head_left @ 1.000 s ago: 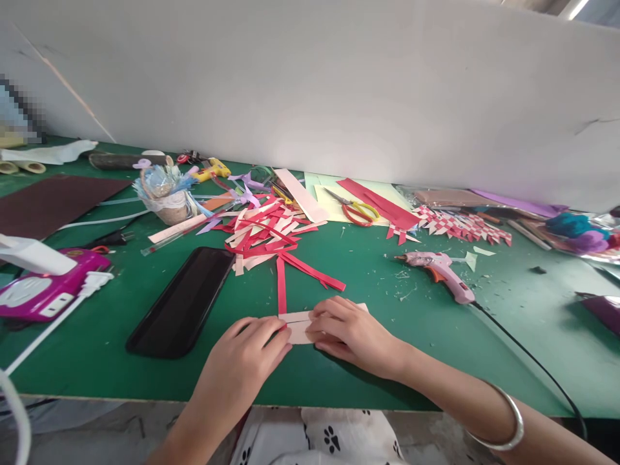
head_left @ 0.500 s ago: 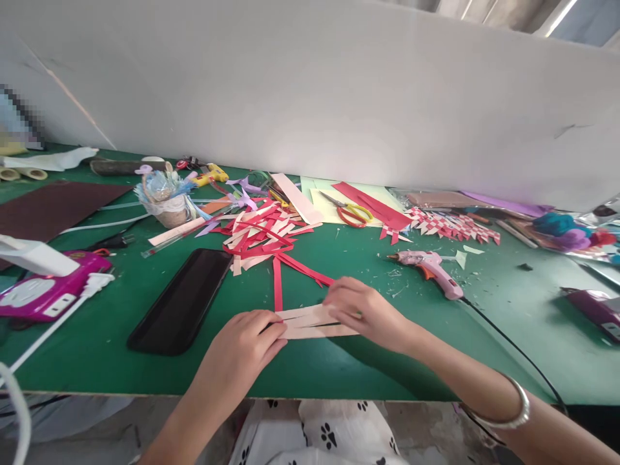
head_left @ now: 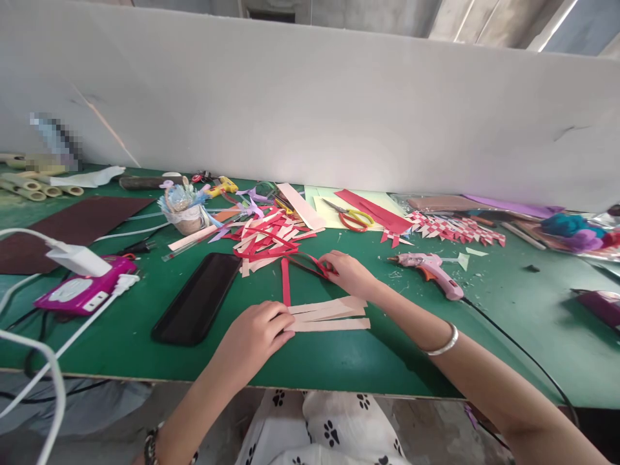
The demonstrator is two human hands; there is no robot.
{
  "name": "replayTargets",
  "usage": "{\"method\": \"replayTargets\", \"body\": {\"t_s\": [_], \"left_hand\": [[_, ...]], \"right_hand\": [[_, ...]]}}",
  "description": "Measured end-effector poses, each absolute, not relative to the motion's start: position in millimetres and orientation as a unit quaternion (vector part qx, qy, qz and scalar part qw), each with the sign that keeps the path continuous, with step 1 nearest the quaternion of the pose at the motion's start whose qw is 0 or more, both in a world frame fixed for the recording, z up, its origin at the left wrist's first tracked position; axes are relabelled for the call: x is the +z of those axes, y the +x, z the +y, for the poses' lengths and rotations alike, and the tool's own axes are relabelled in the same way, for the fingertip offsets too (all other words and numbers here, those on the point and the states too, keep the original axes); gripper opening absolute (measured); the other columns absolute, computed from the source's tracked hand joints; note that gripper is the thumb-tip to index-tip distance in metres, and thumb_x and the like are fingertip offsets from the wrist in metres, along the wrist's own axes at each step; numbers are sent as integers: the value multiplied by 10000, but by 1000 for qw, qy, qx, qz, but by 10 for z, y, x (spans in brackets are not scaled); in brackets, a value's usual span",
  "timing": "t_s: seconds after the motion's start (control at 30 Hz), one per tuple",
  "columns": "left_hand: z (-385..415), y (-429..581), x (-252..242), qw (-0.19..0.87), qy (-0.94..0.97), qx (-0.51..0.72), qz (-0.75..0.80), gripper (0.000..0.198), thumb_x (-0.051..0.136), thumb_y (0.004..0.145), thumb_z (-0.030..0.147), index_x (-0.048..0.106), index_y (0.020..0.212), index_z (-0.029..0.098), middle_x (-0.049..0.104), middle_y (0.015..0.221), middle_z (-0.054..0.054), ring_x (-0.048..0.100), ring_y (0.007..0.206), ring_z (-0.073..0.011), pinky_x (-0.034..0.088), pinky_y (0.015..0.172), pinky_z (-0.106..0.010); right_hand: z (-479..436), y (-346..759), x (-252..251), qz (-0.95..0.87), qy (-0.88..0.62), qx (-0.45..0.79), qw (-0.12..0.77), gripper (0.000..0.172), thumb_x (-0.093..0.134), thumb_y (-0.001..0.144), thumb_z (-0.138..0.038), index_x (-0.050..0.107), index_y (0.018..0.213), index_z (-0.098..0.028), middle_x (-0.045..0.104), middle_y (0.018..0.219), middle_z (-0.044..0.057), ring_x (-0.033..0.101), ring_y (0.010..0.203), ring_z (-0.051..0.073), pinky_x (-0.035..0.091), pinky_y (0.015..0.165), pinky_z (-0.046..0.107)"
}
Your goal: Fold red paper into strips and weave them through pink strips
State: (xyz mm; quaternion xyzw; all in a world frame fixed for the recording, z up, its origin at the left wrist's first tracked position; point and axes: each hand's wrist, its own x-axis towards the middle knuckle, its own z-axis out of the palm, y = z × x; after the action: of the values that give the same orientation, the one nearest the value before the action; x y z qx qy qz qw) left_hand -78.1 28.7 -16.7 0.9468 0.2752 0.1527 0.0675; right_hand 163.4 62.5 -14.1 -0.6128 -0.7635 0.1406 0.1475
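Head view: green table (head_left: pixel 387 352); strip pile (head_left: pixel 266 236) beyond both hands. Pale strips (head_left: pixel 329 313) held by left hand (head_left: pixel 254 336) alone. Right hand (head_left: pixel 347 271), lifted off them moments ago, now stretched forward, pinching red strip (head_left: pixel 310 263).

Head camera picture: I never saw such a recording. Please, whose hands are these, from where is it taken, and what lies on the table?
There is no machine here: the one camera sits on a person's head and looks down at their own bare hands. The left hand rests on the end of pale paper strips on the green table. The right hand pinches a red strip. Nearby lie a black phone, a pink glue gun, scissors and a heap of cut strips.
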Motion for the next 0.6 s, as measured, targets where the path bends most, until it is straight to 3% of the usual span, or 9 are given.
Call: {"method": "replayTargets", "body": {"t_s": [0.13, 0.27, 0.47, 0.6], "left_hand": [[306, -706, -161, 69, 955, 139, 251, 131, 490, 867, 178, 615, 903, 186, 602, 914, -41, 571, 846, -185, 465, 718, -302], [334, -606, -139, 79, 957, 128, 248, 117, 507, 863, 202, 615, 904, 188, 602, 927, -39, 570, 849, -186, 463, 717, -301], [378, -521, -79, 92, 958, 101, 251, 127, 509, 867, 217, 615, 931, 190, 596, 947, -34, 573, 843, -182, 464, 721, -300], [360, -529, -65, 78, 960, 92, 253, 127, 511, 865, 212, 611, 939, 186, 594, 967, -40, 568, 859, -192, 463, 727, -313]], "right_hand": [[578, 1760, -118, -749, -627, 152, 154, 304, 505, 733, -36, 575, 1011, -136, 550, 798, 23, 508, 683, 118, 387, 619, 216], [522, 1889, -120, -724, -654, 157, 157, 386, 540, 697, -26, 560, 1075, -106, 557, 933, 82, 532, 673, 109, 432, 636, 221], [446, 1995, 38, -719, -658, 165, 151, 150, 546, 715, -69, 669, 766, -140, 590, 832, 59, 535, 605, 112, 440, 606, 231], [391, 2119, 256, -709, -655, 142, 218, 131, 529, 752, -137, 657, 761, -161, 613, 829, 47, 551, 683, 137, 435, 630, 243]]}}
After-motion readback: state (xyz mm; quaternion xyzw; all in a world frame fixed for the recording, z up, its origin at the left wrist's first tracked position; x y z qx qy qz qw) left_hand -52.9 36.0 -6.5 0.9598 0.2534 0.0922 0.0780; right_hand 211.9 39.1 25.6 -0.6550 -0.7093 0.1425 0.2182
